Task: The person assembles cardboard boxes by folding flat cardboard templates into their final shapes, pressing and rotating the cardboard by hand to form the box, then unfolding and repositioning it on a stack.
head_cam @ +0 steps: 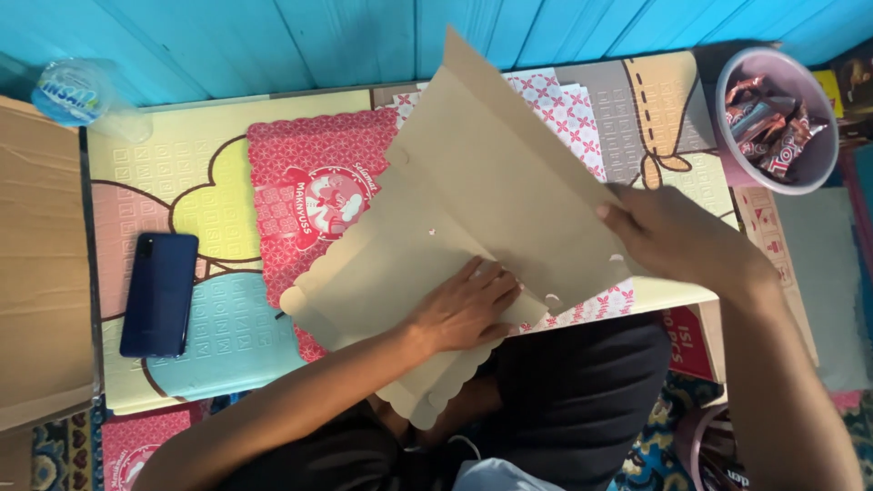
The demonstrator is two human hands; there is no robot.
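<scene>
Two bare hands work a flat brown cardboard box blank (473, 191) that lies tilted across a low counter (155, 164) covered with a pastel cartoon mat. The left hand (464, 309) lies palm down with its fingers spread and nearly flat, pressing the lower part of the blank near a scalloped edge; it closes on nothing. The right hand (668, 232) has its fingers curled over the right edge of the blank, pinching a panel that stands lifted off the surface. Judging from this, the folding is at an early stage: one panel is being raised along a crease, while the scalloped flaps still lie flat and no box shape has formed, so most folds and the closing are left. Under the blank lies a stack of unfolded red patterned box sheets (309, 191), apparently not yet worked. A dark blue phone (159, 293) rests on the mat to the left, well apart from the hands. A clear plastic cup (73, 91) stands at the far left corner, and a pale bowl of wrapped sweets (777, 118) sits at the far right.
</scene>
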